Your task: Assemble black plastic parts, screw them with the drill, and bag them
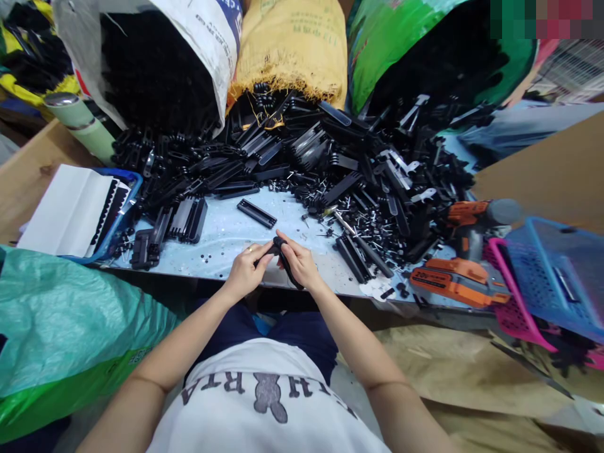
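Close to the table's front edge, my two hands meet around a black hinged plastic part (289, 264). My left hand (246, 270) pinches its left end between thumb and fingers. Wrapped round the longer piece, which points down toward me, is my right hand (302, 261). The part's dark rounded joint shows between my fingertips; the rest is partly covered by my fingers. Just beyond my hands a single black slotted strip (257, 213) lies flat on the pale blue table surface (221, 220).
Black plastic parts (264, 148) and loose screws (363, 217) are heaped across the back. An orange cordless drill (465, 280) and blue basket (557, 270) stand right. At left are a green bottle (82, 123) and white papers (66, 211). Sacks (292, 50) line the rear.
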A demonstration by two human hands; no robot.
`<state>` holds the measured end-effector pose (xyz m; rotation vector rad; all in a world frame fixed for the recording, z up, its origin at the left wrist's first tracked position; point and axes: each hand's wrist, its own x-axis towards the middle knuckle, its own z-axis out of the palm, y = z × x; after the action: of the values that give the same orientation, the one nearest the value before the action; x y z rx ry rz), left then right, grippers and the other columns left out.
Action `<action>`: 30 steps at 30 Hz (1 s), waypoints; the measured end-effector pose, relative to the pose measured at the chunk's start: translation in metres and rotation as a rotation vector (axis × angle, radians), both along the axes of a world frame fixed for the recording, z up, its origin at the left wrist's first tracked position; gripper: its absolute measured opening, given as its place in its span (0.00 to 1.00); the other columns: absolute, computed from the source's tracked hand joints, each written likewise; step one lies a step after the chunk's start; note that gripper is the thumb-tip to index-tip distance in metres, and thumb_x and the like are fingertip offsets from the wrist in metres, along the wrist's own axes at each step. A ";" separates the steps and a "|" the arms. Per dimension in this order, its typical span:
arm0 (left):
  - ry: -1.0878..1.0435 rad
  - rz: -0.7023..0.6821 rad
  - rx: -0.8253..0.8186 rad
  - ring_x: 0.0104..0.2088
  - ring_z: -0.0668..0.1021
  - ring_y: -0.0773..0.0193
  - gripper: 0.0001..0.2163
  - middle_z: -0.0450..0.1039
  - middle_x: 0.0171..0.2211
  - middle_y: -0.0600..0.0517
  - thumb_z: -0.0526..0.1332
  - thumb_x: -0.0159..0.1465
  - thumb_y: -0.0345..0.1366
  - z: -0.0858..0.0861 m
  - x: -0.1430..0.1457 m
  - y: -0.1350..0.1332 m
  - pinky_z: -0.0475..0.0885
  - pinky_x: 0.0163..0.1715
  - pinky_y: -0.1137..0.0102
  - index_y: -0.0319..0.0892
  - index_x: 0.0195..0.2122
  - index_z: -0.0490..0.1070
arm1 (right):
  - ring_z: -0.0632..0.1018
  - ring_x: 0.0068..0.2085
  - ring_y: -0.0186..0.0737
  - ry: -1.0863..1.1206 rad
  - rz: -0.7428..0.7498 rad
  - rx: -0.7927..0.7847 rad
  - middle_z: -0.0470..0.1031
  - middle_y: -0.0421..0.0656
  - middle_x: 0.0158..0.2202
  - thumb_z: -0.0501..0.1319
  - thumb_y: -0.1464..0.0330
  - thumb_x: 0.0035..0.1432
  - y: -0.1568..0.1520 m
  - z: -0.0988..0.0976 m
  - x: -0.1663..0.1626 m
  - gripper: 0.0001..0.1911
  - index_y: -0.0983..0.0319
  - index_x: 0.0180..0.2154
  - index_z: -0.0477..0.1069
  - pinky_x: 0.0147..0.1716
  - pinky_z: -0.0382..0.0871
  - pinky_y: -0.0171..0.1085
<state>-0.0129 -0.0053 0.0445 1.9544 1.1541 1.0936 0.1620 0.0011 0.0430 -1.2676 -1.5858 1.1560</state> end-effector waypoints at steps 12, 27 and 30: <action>-0.085 0.317 0.111 0.39 0.75 0.63 0.17 0.73 0.40 0.44 0.48 0.69 0.37 -0.001 0.032 -0.010 0.72 0.41 0.66 0.40 0.54 0.67 | 0.72 0.26 0.33 -0.154 -0.044 0.187 0.72 0.47 0.41 0.46 0.57 0.65 -0.007 0.012 -0.013 0.26 0.59 0.60 0.60 0.31 0.72 0.37; -0.345 0.326 -0.299 0.16 0.68 0.72 0.19 0.70 0.25 0.53 0.48 0.68 0.45 -0.025 0.041 0.001 0.67 0.18 0.75 0.39 0.53 0.64 | 0.75 0.36 0.36 -0.219 -0.023 0.064 0.72 0.45 0.45 0.52 0.57 0.62 0.022 0.017 0.000 0.29 0.58 0.62 0.54 0.40 0.70 0.38; -0.183 0.289 -0.112 0.30 0.76 0.66 0.18 0.73 0.39 0.45 0.49 0.68 0.43 -0.020 0.040 -0.005 0.73 0.27 0.71 0.40 0.54 0.64 | 0.74 0.30 0.32 -0.160 0.061 0.008 0.73 0.42 0.38 0.54 0.57 0.60 0.023 0.029 0.001 0.27 0.58 0.59 0.58 0.33 0.70 0.34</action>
<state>0.0272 -0.0101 0.0240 1.5988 1.3927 1.2953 0.1635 0.0239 0.0718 -1.3431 -1.7554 1.1069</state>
